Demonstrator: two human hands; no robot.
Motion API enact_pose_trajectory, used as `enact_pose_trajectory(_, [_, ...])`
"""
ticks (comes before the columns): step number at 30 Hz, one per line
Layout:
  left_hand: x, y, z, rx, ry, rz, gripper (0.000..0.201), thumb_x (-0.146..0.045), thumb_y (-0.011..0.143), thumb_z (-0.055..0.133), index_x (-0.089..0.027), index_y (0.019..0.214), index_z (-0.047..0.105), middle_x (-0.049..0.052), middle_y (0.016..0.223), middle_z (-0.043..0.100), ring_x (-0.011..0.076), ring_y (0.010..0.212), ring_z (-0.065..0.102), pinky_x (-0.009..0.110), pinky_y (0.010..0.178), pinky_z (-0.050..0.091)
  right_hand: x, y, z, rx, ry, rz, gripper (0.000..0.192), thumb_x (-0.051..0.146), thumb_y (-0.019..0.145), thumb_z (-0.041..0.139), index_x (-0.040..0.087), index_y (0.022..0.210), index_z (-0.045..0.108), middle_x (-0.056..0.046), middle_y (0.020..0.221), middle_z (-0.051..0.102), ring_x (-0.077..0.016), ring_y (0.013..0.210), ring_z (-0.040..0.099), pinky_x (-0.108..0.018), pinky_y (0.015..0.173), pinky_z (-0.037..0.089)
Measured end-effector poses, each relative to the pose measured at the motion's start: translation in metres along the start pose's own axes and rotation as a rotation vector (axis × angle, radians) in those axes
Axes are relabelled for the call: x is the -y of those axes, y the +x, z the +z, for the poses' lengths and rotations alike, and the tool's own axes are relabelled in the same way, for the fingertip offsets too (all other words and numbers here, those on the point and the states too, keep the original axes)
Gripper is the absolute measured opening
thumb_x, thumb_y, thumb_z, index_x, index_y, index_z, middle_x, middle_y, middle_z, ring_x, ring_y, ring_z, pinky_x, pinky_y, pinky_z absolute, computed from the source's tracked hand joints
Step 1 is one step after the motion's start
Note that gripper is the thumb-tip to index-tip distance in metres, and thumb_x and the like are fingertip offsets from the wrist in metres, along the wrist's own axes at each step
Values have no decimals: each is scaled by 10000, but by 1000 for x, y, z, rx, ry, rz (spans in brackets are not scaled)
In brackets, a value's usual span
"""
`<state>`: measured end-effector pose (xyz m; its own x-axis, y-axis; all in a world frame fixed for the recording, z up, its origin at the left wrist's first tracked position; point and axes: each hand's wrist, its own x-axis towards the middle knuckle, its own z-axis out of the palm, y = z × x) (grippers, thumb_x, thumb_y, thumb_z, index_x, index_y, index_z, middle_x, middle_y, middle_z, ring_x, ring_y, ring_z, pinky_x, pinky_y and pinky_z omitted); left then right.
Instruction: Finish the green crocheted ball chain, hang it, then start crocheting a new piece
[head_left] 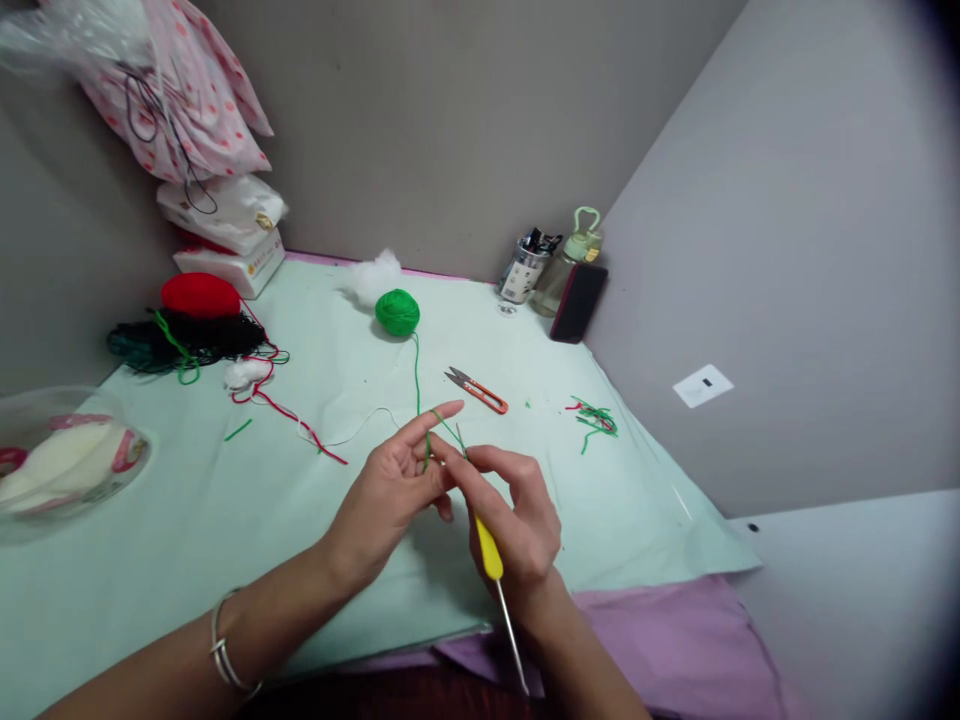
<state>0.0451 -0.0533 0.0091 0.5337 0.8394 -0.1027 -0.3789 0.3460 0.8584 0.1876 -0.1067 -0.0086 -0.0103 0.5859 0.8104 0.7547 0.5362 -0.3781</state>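
My right hand is closed around a crochet hook with a yellow grip; its metal shaft sticks out below. My left hand has green yarn looped over its raised index finger, while the thumb and other fingers pinch the yarn near the hook's tip. The fingertips of both hands are close together, and any stitches between them are hidden. From the left hand, the strand runs back to a green yarn ball. Orange-handled thread snips lie just beyond the right hand.
White stuffing sits behind the green ball. Red yarn and black yarn lie at left, near a clear plastic bowl. Yarn scraps are at right. A phone leans against a bottle beside a pen cup.
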Motion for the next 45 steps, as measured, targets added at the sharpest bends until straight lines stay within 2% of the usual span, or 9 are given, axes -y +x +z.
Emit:
enact_pose_trajectory(6, [-9,1,1,115,-157,-173,511,-272,855,805,-246,1343,656,-71,778,563,-23,449,290,139,494,401,1,7,-6,-32,373,246,372,34,938,613,305,1149,755,-42,998,692,-167,920,682,-308,755,585])
enact_pose_trajectory(14, [-13,1,-6,97,-119,-76,315,-244,852,791,-247,1166,765,-43,836,546,-2,503,354,133,492,442,-7,14,-14,-157,820,621,172,224,989,607,253,959,774,-11,880,688,-114,678,640,-275,642,539])
enact_pose_trajectory(18, [-6,-1,0,59,-47,17,358,-255,821,816,-276,1173,759,-20,818,579,83,663,520,162,527,502,-3,15,-10,-51,769,591,158,228,977,629,260,984,784,-33,961,743,-143,779,667,-286,687,562])
enact_pose_trajectory(23, [-4,0,3,12,9,0,345,-300,822,821,-255,1158,761,-16,808,626,65,611,515,153,502,446,0,15,-7,-25,589,500,191,175,982,603,260,1021,770,-33,931,761,-155,788,684,-293,690,585])
enact_pose_trajectory(27, [-4,0,5,-39,-55,-50,493,-320,785,854,-238,1251,718,-16,828,638,53,581,494,166,501,417,1,9,-5,-7,271,236,288,98,950,619,288,1110,764,-62,1058,739,-194,945,712,-335,781,604])
enact_pose_trajectory(30, [-6,1,2,12,-136,-155,503,-334,799,846,-213,1268,712,-48,762,586,8,480,317,172,499,402,1,6,-6,2,102,98,342,58,923,633,298,1127,766,-70,1103,731,-197,956,710,-336,793,595])
enact_pose_trajectory(36, [-11,2,-2,76,-136,-134,287,-283,851,793,-200,1126,785,-81,670,450,11,472,232,166,507,431,-3,16,-17,-152,538,483,207,157,998,547,236,981,737,-21,843,679,-144,688,645,-313,652,558])
enact_pose_trajectory(40, [-7,0,2,55,-49,-39,344,-281,816,814,-254,1156,767,-12,841,592,79,639,490,184,532,497,-1,19,-14,-52,599,484,159,206,978,605,233,967,761,-43,898,714,-171,788,681,-324,695,580])
enact_pose_trajectory(45, [-3,1,2,28,25,-12,419,-273,792,828,-263,1203,750,23,920,633,144,811,567,206,589,544,-6,15,-11,-38,640,552,157,216,979,616,243,995,770,-44,942,751,-154,772,679,-303,696,578])
